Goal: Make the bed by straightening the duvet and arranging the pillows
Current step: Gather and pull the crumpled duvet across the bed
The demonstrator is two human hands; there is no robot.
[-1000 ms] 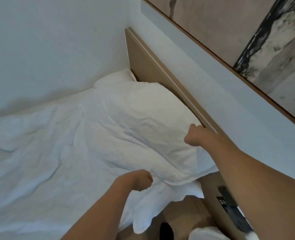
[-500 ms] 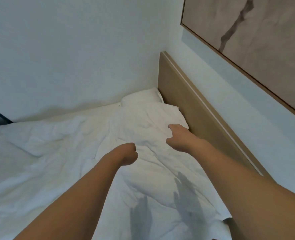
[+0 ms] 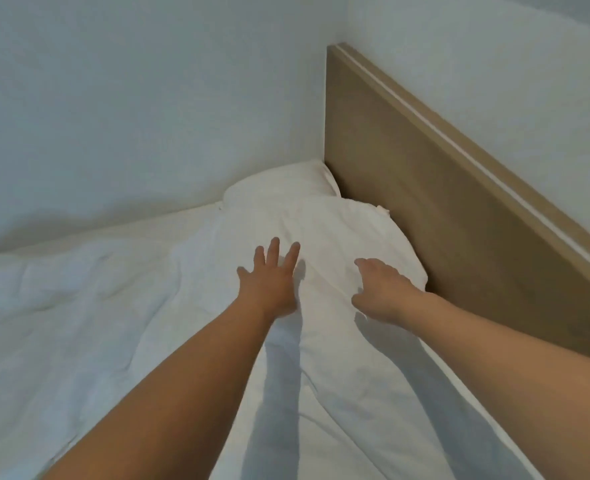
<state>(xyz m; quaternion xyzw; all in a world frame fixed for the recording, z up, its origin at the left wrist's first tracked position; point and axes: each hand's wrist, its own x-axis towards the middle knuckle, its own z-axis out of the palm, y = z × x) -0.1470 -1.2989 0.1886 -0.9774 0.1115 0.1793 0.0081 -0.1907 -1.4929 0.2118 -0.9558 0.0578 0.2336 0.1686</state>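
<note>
- Left hand (image 3: pixel 269 284) lay palm down with fingers spread, flat on the white pillow (image 3: pixel 324 271); nothing was gripped.
- Right hand (image 3: pixel 380 292) rested on the same pillow, nearer the headboard, fingers loosely curled and pressing into the fabric; no clear grasp, the hand looked released.
- The two hands were near each other but apart, a fold of pillowcase running between them.
- Both forearms were bare and reached in from the lower edge of the view, casting shadows on the bedding below them.
- The pillow lay lengthwise along the wooden headboard (image 3: pixel 442 216), its right edge touching the board.
- A second pillow (image 3: pixel 286 183) sat in the far corner where wall and headboard met, partly covered by the nearer pillow's far end.
- White duvet (image 3: pixel 79 323) covered the mattress to the left of the pillows; its surface was creased, with several soft folds.
- Could not tell where the nearer pillow ended and the duvet began at the lower part of the view.
- Pale wall (image 3: pixel 130 98) ran along the far side of the bed; the duvet's far edge met it.
- Headboard showed a light strip along its top edge.
</note>
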